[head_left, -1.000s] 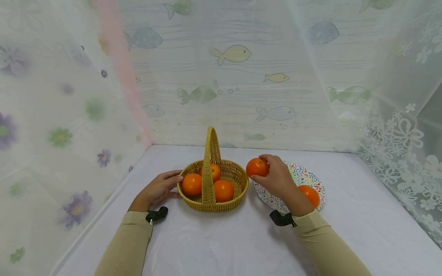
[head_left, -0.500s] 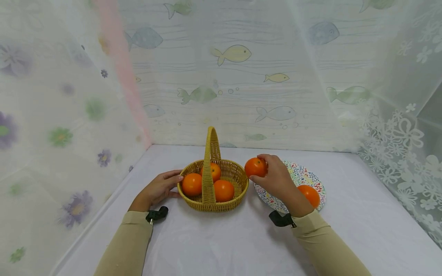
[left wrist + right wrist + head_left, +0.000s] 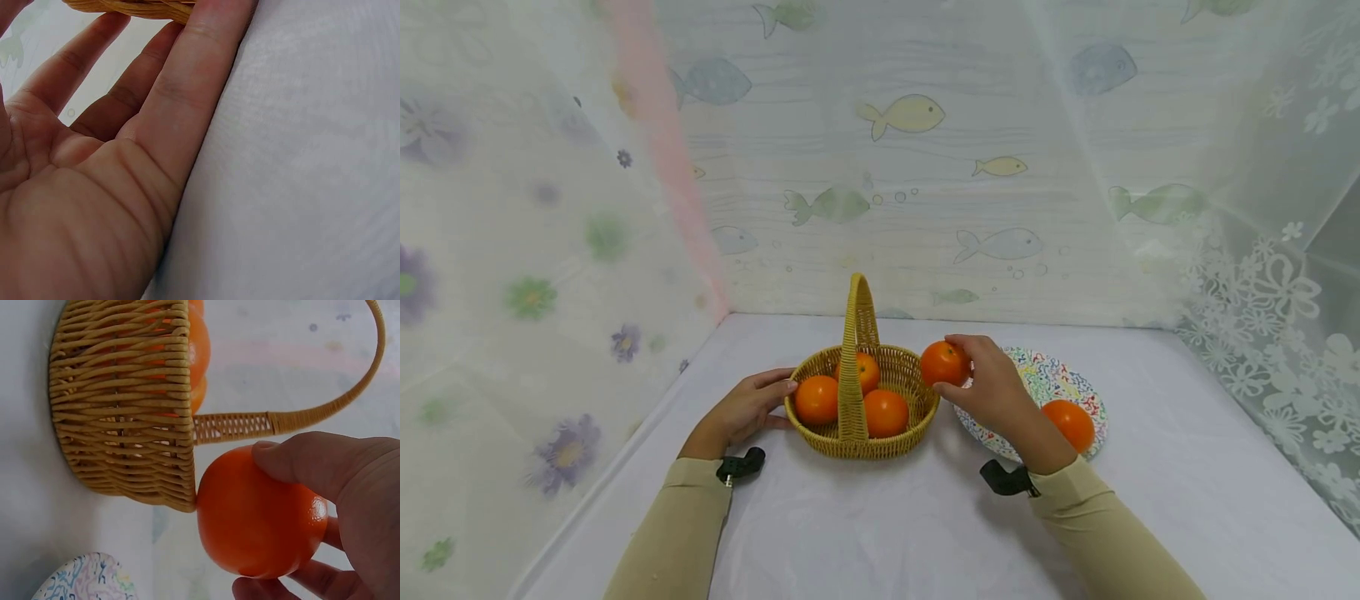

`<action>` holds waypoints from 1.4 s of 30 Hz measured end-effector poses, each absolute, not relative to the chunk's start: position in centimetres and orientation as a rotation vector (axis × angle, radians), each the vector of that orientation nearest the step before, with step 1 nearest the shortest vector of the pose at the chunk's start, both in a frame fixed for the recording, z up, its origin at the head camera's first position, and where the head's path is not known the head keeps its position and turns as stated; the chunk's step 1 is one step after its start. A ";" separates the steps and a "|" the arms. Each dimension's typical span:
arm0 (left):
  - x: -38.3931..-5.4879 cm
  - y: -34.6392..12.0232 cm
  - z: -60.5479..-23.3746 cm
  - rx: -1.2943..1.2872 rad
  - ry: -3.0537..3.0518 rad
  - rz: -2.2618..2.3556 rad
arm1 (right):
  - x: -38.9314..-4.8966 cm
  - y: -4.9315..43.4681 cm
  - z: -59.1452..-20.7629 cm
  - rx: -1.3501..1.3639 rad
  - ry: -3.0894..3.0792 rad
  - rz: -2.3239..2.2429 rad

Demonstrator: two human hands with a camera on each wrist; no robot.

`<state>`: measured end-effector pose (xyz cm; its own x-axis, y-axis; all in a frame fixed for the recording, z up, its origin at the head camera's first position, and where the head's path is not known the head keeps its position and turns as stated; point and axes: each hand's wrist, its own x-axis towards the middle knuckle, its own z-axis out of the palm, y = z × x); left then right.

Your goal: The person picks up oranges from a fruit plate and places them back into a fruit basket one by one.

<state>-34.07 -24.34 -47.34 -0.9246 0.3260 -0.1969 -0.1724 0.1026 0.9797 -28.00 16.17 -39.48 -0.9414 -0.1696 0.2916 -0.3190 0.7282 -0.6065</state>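
Observation:
In the head view a yellow wicker basket (image 3: 868,450) with a tall arched handle stands mid-table, holding three oranges, one of them the front orange (image 3: 886,413). Fingers of my left hand (image 3: 748,412) touch the basket's left end; in the left wrist view they extend fairly straight to the wicker (image 3: 150,9). My right hand (image 3: 1000,392) holds a glossy orange (image 3: 945,364) between thumb and fingers at the basket's right rim. The right wrist view shows this held orange (image 3: 259,515) right beside the rim, seemingly touching it. Another orange (image 3: 1069,426) lies on the plate.
A round plate (image 3: 1063,375) with a multicoloured squiggle pattern lies right of the basket, partly under my right forearm. White cloth (image 3: 865,525) covers the table. Printed sheer curtains (image 3: 925,183) hang behind and along both sides.
My right hand has carried its orange slightly left, from over the plate's edge to the basket's right rim. The left hand and basket have stayed put.

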 end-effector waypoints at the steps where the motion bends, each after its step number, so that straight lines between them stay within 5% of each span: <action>1: -34.1 -24.4 -47.4 0.154 2.021 1.882 | -28.0 16.1 -39.4 0.399 -2.714 1.012; 42: -34.3 -24.4 -47.6 0.162 2.037 1.856 | -27.5 14.1 -41.5 0.723 -2.729 0.905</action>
<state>-34.34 -24.43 -47.60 -0.9218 0.3331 -0.1981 -0.1663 0.1216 0.9785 -27.51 14.05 -41.47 -0.8664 -0.3920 0.3094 -0.4991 0.6970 -0.5148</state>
